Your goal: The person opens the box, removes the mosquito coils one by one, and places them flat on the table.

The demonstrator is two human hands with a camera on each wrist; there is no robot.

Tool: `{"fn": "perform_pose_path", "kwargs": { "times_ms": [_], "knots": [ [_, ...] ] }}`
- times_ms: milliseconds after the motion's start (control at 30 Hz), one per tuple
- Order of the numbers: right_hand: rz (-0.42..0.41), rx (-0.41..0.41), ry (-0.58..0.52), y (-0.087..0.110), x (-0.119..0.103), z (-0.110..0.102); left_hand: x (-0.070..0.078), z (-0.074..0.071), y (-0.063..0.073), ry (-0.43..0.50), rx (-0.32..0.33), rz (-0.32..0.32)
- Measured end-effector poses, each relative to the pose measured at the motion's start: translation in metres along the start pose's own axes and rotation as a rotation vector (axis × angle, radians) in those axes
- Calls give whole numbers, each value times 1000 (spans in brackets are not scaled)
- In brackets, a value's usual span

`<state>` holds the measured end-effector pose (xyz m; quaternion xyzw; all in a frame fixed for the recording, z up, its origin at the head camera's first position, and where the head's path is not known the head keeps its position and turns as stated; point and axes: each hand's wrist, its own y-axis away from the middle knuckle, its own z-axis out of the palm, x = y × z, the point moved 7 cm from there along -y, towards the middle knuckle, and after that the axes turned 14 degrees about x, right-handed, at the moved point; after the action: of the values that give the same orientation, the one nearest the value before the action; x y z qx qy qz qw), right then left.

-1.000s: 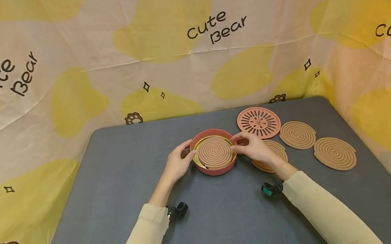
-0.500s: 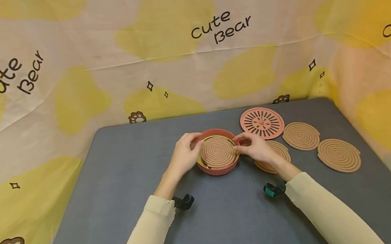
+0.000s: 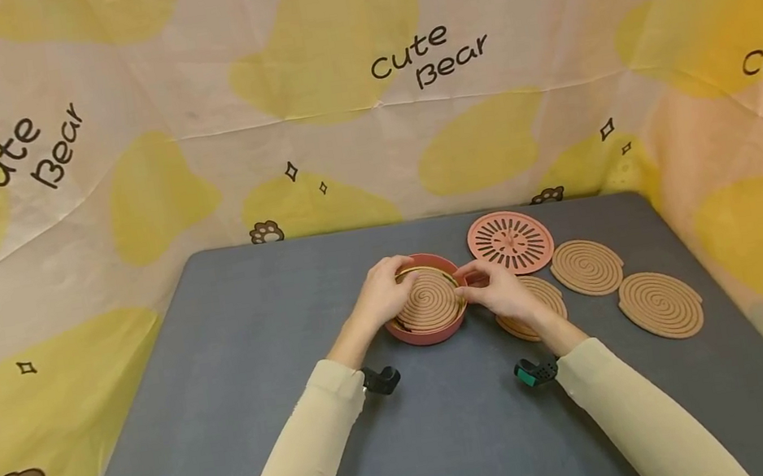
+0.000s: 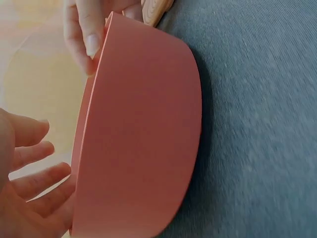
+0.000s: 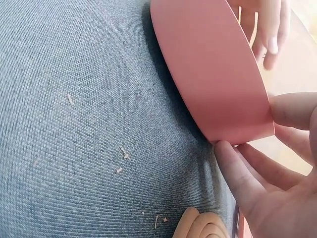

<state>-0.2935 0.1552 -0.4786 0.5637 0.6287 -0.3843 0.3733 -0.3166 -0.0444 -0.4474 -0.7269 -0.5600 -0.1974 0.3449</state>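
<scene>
A round red mosquito coil holder [image 3: 428,338] stands on the table, with a tan mosquito coil [image 3: 428,301] lying flat inside its wall. My right hand [image 3: 501,294] grips the holder's right side. In the right wrist view its thumb [image 5: 293,110] is at the rim while the other fingers reach round the outer wall. Over the holder's left side is my left hand [image 3: 384,297], its thumb above the coil's edge and its fingers across the rim. In the left wrist view these fingers [image 4: 44,178] are spread and loosely extended beside the rim.
The slotted pink lid [image 3: 510,242] lies behind the holder to the right. Two loose coils [image 3: 587,267] lie flat farther right, and another coil [image 3: 542,300] is partly hidden under my right hand. Small tan crumbs [image 5: 125,154] dot the grey cloth.
My left hand has moved from the holder's outer left side rightward and up over its rim. The right hand keeps its grip; the holder and coil look about the same.
</scene>
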Motion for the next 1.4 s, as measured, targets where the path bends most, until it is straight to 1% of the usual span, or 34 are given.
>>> {"fn": "perform_pose_path", "kwargs": {
  "times_ms": [100,233,433,500,667,733,800,900,1033,1233,1300,1400],
  "knots": [
    [5,1,-9,0,1,0,2,8,-3,-29,-23,-18],
    [-7,-2,-12,0,1,-1,2,17,-2,-42,-54,-55],
    [-17,-9,-31,2,-2,-1,0,22,-2,-61,-51,-80],
    [-16,-13,-36,3,-5,-1,1,23,-3,-76,-51,-76],
    [-9,-32,-44,10,-25,-3,1,26,-3,-142,-77,-46],
    [-7,-37,-47,12,-30,-3,1,27,-3,-157,-79,-32],
    [-9,-36,-50,11,-27,-3,2,27,-3,-150,-71,-23],
    [-16,-25,-50,7,-15,-2,2,26,-3,-134,-60,-10],
    [-24,-11,-35,3,-3,-1,3,27,-3,-118,-65,-8],
    [-12,-4,-23,2,0,-1,2,27,0,-107,-85,-40],
    [-9,-5,-24,2,0,-1,3,26,0,-104,-74,-41],
    [0,-3,-23,1,0,-1,3,25,-1,-71,-44,-49]
  ]
}}
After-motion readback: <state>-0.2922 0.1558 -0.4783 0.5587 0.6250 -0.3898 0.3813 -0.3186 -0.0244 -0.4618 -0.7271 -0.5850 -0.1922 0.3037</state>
